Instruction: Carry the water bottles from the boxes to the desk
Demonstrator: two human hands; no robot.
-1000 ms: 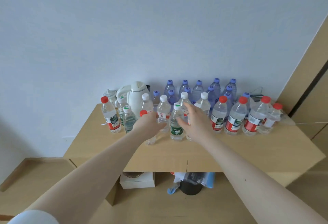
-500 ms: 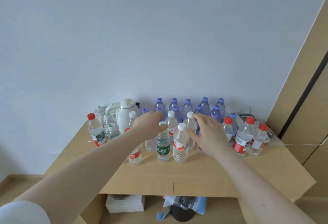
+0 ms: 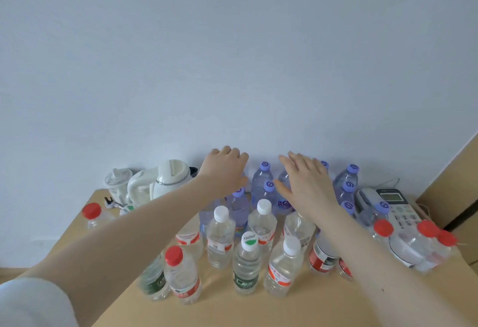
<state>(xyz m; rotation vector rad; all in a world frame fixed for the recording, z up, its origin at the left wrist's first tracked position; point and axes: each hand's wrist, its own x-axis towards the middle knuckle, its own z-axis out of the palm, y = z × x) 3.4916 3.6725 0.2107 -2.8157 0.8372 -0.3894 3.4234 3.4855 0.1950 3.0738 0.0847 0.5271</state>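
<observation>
Desk [image 3: 258,311]: crowded with bottles [image 3: 245,267].
Right hand [image 3: 305,187]: spread at 12 o'clock, maybe steadying them.
Left hand [image 3: 222,168]: grip hidden, cannot tell.

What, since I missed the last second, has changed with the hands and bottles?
The left hand and right hand moved from the front bottles back over the purple-capped bottles by the wall. The right hand is open and holds nothing; whether the left hand grips one is hidden. The view came closer. The bottles, kettle and desk look unmoved.
</observation>
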